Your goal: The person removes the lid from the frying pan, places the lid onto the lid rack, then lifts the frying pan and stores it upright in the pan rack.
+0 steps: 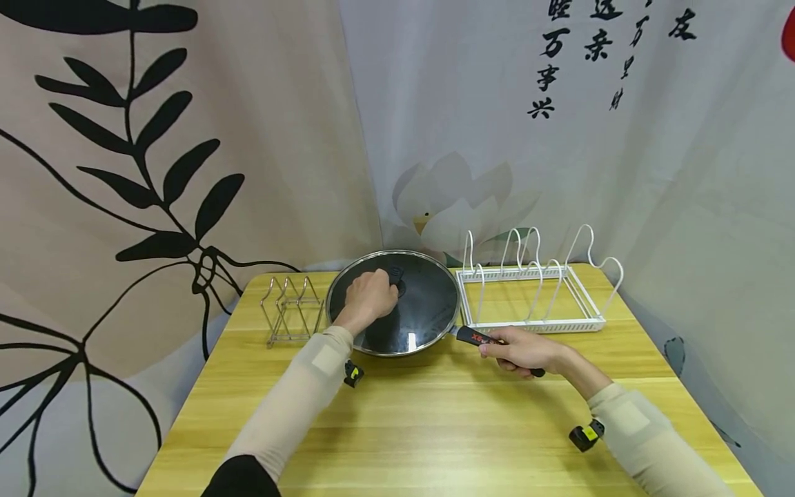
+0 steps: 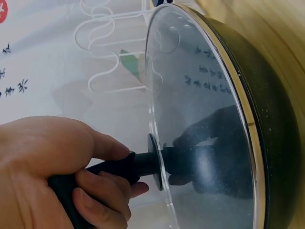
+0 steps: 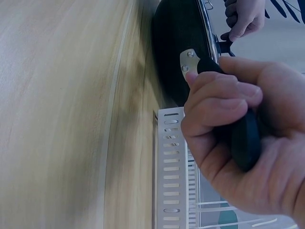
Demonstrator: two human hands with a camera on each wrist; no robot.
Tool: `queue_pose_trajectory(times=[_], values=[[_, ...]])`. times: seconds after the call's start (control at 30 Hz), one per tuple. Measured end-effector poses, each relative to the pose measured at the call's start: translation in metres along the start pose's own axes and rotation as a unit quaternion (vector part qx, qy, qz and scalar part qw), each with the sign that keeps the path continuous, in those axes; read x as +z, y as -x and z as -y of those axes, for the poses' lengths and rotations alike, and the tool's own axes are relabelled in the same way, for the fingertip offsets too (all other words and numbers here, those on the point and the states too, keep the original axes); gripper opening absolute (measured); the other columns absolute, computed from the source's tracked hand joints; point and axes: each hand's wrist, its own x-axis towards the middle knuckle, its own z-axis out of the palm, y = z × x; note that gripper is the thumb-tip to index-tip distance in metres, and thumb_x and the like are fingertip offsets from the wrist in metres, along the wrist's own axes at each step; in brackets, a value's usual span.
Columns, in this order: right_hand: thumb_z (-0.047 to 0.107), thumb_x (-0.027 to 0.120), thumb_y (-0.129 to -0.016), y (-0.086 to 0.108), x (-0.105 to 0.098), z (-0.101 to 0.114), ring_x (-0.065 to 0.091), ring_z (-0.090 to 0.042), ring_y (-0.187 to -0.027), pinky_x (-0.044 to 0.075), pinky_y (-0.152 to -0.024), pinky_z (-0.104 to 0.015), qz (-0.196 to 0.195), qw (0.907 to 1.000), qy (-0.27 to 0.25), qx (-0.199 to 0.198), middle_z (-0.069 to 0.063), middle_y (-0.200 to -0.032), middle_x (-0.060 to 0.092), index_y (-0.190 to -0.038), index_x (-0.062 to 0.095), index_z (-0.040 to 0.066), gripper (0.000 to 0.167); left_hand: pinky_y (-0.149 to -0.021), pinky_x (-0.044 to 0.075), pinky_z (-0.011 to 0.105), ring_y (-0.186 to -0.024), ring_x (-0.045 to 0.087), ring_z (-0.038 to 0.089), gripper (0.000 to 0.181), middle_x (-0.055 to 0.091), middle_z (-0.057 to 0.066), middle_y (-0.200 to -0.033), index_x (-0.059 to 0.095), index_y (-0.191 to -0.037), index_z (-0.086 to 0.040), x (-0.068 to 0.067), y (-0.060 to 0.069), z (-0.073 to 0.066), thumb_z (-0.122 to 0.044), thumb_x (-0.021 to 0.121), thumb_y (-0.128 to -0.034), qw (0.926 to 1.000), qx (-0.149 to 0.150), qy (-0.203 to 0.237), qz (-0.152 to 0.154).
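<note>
A black pan [image 3: 172,43] stands at the back middle of the table, covered by a glass lid [image 1: 422,304] with a metal rim. My left hand [image 1: 371,298] grips the lid's black knob [image 2: 119,167], its fingers and thumb curled round it in the left wrist view. The lid lies on the pan's rim. To the right, my right hand [image 1: 524,348] holds the pan's black handle [image 1: 475,336], fingers wrapped round it, as the right wrist view [image 3: 245,143] also shows.
Right of the pan, a white rack [image 1: 534,324] with tall wire loops stands behind my right hand. A small metal wire rack [image 1: 292,310] is close on the pan's left. The wooden table [image 1: 435,428] ends at a printed curtain [image 1: 298,138] behind.
</note>
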Motion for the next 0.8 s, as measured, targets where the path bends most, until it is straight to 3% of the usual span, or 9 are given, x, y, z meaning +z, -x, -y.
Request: queue_pose_trajectory(times=[0.2,0.5,0.8], values=[[0.039,0.06,-0.118,-0.0001,0.0013,-0.0002,0.038,-0.012,-0.049,0.038,-0.044,-0.024,-0.005,1.0,0.002,0.0,0.001,-0.069,0.05,-0.131,0.062,-0.006,0.047,-0.078,0.056,0.048,-0.083,0.069,0.032,0.034,0.075,0.013,-0.099,0.071,-0.091,-0.009,0.0003,0.0014,0.0028,-0.031,0.06,-0.115,1.0,-0.001,0.007,0.004],[0.04,0.059,-0.119,0.0016,0.0017,0.0008,0.037,-0.012,-0.049,0.037,-0.044,-0.024,-0.005,0.9999,-0.004,0.009,0.002,-0.07,0.05,-0.123,0.058,-0.006,0.047,-0.074,0.053,0.045,-0.078,0.067,0.031,0.04,0.07,0.011,-0.09,0.068,-0.083,-0.01,0.0011,0.0002,0.0059,-0.032,0.06,-0.1154,0.9998,0.012,0.013,0.004],[0.041,0.058,-0.119,0.0006,0.0022,0.0011,0.037,-0.01,-0.047,0.037,-0.044,-0.024,-0.002,1.0,-0.004,0.007,0.003,-0.068,0.048,-0.125,0.058,-0.008,0.049,-0.07,0.05,0.043,-0.075,0.065,0.029,0.041,0.068,0.01,-0.087,0.067,-0.083,-0.01,0.002,0.0003,0.0077,-0.034,0.061,-0.1157,0.9997,0.015,0.018,-0.005]])
